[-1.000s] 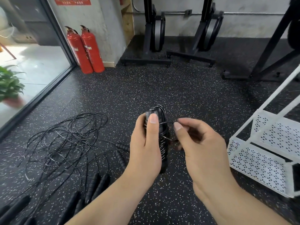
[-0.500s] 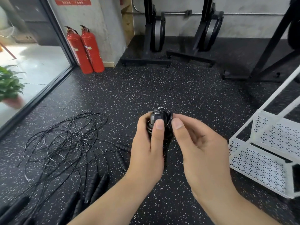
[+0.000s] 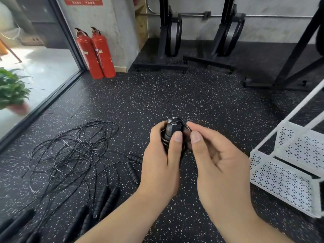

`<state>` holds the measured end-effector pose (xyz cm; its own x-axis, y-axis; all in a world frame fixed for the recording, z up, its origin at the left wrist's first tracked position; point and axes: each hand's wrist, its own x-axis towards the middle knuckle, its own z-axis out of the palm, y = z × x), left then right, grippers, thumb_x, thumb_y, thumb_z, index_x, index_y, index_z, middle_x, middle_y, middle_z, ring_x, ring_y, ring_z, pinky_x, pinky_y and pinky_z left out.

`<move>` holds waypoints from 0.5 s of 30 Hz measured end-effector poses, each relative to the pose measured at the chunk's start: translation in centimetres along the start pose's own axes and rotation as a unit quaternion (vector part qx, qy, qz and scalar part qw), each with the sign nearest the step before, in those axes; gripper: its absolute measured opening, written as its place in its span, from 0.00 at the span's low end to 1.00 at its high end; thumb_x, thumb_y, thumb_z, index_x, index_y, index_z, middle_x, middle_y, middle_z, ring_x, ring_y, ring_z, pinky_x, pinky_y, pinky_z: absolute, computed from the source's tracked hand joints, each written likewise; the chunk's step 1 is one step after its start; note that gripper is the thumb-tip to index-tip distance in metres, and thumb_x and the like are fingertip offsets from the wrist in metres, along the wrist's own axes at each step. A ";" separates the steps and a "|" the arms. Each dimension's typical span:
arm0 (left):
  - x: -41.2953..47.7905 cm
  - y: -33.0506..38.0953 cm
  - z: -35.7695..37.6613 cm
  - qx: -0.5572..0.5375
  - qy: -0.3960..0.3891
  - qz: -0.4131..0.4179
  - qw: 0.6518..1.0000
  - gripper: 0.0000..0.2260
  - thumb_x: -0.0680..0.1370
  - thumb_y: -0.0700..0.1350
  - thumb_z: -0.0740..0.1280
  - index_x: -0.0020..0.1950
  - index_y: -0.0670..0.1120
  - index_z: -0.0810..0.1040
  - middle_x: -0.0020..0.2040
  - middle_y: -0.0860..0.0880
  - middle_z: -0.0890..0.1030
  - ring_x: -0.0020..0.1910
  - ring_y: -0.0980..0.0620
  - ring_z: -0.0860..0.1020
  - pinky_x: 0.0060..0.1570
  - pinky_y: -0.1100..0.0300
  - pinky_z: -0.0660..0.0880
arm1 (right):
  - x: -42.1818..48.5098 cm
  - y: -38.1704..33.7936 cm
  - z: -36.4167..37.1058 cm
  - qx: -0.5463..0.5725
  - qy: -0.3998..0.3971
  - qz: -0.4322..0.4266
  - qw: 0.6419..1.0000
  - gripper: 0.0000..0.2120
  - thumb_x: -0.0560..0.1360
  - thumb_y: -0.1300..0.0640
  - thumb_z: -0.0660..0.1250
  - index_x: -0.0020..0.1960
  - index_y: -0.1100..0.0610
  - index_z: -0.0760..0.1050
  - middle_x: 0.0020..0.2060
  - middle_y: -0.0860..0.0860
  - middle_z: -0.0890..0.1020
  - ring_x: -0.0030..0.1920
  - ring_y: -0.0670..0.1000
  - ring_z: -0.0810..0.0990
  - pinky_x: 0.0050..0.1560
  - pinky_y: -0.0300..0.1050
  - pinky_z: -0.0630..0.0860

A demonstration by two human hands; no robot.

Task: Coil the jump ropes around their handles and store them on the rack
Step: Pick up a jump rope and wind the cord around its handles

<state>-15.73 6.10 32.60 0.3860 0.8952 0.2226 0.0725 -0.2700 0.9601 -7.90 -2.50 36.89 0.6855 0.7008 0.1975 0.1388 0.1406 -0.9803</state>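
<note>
Speckled black floor (image 3: 175, 95) fills the view. White perforated rack (image 3: 280, 183) stands at right. Tangle of loose ropes (image 3: 73, 151) lies on floor at left, their black handles (image 3: 105, 200) toward bottom edge. Two red fire extinguishers (image 3: 95, 53) stand by pillar. Left hand (image 3: 161, 169): grip clenched round wound jump rope (image 3: 172, 128), held upright above floor, mid-frame, left of rack. Right hand (image 3: 220, 169): grip pinching cord at top of wound jump rope, thumb and forefinger.
</note>
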 end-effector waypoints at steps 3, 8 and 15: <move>-0.1 -0.1 -0.2 0.024 -0.010 0.001 1.000 0.23 0.80 0.66 0.58 0.72 0.59 0.71 0.58 0.67 0.81 0.57 0.64 0.81 0.52 0.73 0.72 | 0.4 0.1 -0.1 -0.005 0.004 0.022 1.000 0.11 0.82 0.58 0.70 0.59 0.46 0.86 0.51 0.39 0.88 0.55 0.40 0.87 0.57 0.34 0.81; -0.2 -0.6 -0.2 0.041 -0.020 0.004 0.999 0.23 0.81 0.67 0.58 0.73 0.58 0.71 0.59 0.67 0.81 0.58 0.63 0.81 0.53 0.72 0.72 | 1.4 0.5 -0.4 0.011 0.010 0.076 0.997 0.09 0.80 0.59 0.74 0.53 0.46 0.88 0.50 0.42 0.89 0.53 0.43 0.87 0.55 0.41 0.82; 0.2 -1.1 -0.1 0.061 -0.016 0.006 0.998 0.25 0.81 0.70 0.56 0.73 0.60 0.69 0.57 0.66 0.82 0.57 0.64 0.80 0.52 0.71 0.73 | 2.4 1.6 -1.2 0.077 0.004 0.178 0.981 0.10 0.74 0.55 0.79 0.54 0.49 0.87 0.49 0.49 0.88 0.54 0.51 0.87 0.60 0.53 0.84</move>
<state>-15.84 6.57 31.57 0.4163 0.8805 0.2266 0.1790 -0.3237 0.9291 -5.20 -1.45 35.83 0.6761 0.7197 -0.1579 -0.2202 -0.0071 -0.9754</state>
